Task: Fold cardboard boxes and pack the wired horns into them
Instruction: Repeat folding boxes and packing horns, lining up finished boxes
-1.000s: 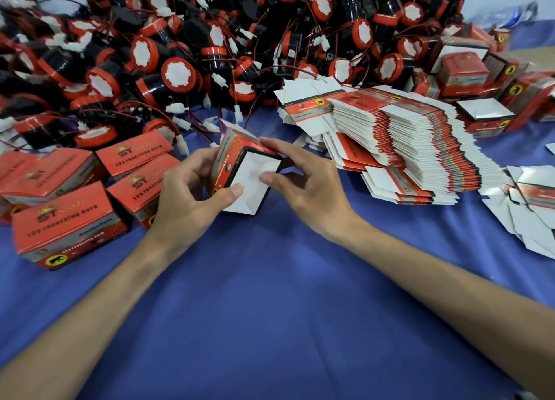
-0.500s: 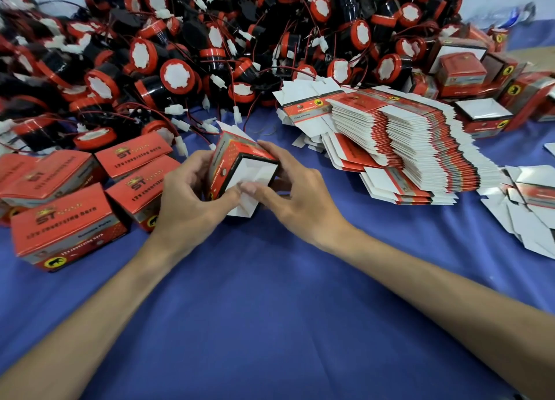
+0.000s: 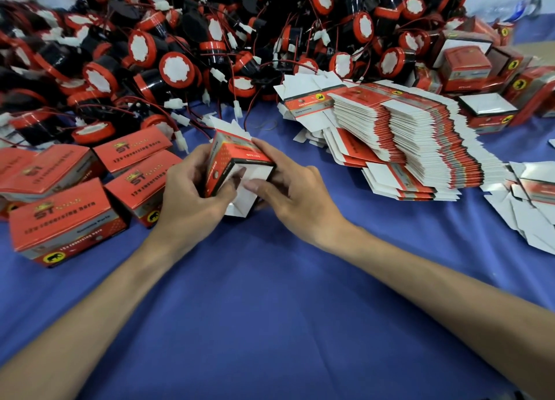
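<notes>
Both hands hold a red and white cardboard box point(image 3: 232, 155) just above the blue cloth, its open end turned toward me. My left hand point(image 3: 192, 195) grips its left side, thumb against the near edge. My right hand point(image 3: 288, 195) wraps the right side, thumb pressing a white flap point(image 3: 252, 174) into the opening. More white flaps stick up at the box's far end. A big heap of black and red wired horns point(image 3: 177, 66) fills the back of the table. A tall slanted stack of flat box blanks point(image 3: 414, 135) lies to the right.
Several closed red boxes point(image 3: 66, 219) sit at the left. More folded boxes point(image 3: 468, 66) stand at the back right. Loose flat blanks point(image 3: 528, 201) lie at the far right edge. Blue cloth point(image 3: 270, 309) covers the table in front of me.
The box has turned and come slightly nearer. My right hand closed in from its right side, and the large white flap has been pushed inward at the near end.
</notes>
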Motion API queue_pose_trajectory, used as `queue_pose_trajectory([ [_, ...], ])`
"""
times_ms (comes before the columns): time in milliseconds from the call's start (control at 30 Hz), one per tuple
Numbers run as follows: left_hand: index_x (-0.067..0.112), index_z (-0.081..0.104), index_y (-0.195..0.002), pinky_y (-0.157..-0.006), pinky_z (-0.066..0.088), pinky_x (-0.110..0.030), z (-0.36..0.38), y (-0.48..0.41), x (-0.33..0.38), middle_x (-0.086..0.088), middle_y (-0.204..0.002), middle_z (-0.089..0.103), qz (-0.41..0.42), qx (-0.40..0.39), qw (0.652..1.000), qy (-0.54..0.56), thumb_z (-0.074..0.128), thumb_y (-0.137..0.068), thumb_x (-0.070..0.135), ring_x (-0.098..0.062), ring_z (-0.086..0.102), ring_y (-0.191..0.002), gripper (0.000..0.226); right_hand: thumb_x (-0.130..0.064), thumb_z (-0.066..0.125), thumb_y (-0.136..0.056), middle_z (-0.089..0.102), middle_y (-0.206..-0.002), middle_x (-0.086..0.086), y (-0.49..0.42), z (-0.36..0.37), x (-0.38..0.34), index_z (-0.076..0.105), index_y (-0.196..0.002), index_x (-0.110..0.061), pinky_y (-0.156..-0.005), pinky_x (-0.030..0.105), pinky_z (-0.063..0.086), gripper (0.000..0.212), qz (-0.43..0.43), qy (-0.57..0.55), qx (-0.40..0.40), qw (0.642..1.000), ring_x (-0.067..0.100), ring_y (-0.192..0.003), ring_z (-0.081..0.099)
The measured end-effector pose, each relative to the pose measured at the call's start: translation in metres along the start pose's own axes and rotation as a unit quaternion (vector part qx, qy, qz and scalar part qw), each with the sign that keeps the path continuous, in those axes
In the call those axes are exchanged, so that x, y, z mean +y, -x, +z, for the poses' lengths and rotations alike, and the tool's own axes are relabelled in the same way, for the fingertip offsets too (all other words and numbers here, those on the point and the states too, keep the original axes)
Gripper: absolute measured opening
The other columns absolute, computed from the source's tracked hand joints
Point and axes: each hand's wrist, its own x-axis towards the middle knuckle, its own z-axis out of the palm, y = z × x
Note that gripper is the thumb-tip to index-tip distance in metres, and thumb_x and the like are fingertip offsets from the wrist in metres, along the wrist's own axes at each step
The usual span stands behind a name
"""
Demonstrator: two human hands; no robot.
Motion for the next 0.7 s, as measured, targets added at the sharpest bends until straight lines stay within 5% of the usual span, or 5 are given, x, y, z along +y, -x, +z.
queue_pose_trajectory([
  [100,0.011,0.059,-0.104,-0.076,0.054,-0.035,-0.0013,0.0006,0.001,-0.007,-0.092,0.067,-0.012,-0.007,1.0,0.008,0.06,-0.077,0.007,-0.021,0.065,-0.084,0.028,-0.006,0.063,-0.091,0.073,-0.096,0.014,-0.0004,-0.001,0.0003,0.04,-0.143,-0.007,-0.072,0.022,0.058,0.057,0.003,-0.023,-0.009,1.0,0.017,-0.075,0.07],
  [267,0.009,0.058,-0.108,-0.081,0.054,-0.039,0.0,-0.0001,0.0028,-0.015,-0.098,0.068,-0.038,-0.024,0.999,0.028,0.057,-0.072,0.003,-0.03,0.066,-0.091,0.037,-0.008,0.062,-0.092,0.073,-0.101,0.013,-0.0028,-0.0017,0.0034,0.039,-0.145,-0.011,-0.078,0.033,0.058,0.058,0.008,-0.021,-0.018,1.0,0.022,-0.084,0.071],
  [500,0.019,0.061,-0.096,-0.073,0.051,-0.042,0.0002,-0.0009,0.0024,-0.016,-0.093,0.066,-0.053,-0.028,0.997,0.053,0.052,-0.066,0.0,-0.026,0.06,-0.083,0.036,-0.007,0.059,-0.093,0.068,-0.099,0.003,-0.0011,-0.0007,0.0045,0.031,-0.147,-0.008,-0.069,0.011,0.054,0.061,-0.013,-0.031,-0.035,0.999,0.012,-0.079,0.068],
  [700,0.019,0.063,-0.099,-0.071,0.053,-0.02,-0.0029,-0.001,-0.0013,0.014,-0.085,0.073,-0.049,-0.032,0.995,0.077,0.058,-0.072,0.002,-0.005,0.067,-0.082,0.032,-0.01,0.055,-0.096,0.071,-0.089,0.009,-0.0015,-0.0036,0.0003,0.028,-0.148,-0.008,-0.075,0.025,0.058,0.058,-0.027,0.003,-0.043,0.999,0.017,-0.074,0.07],
])
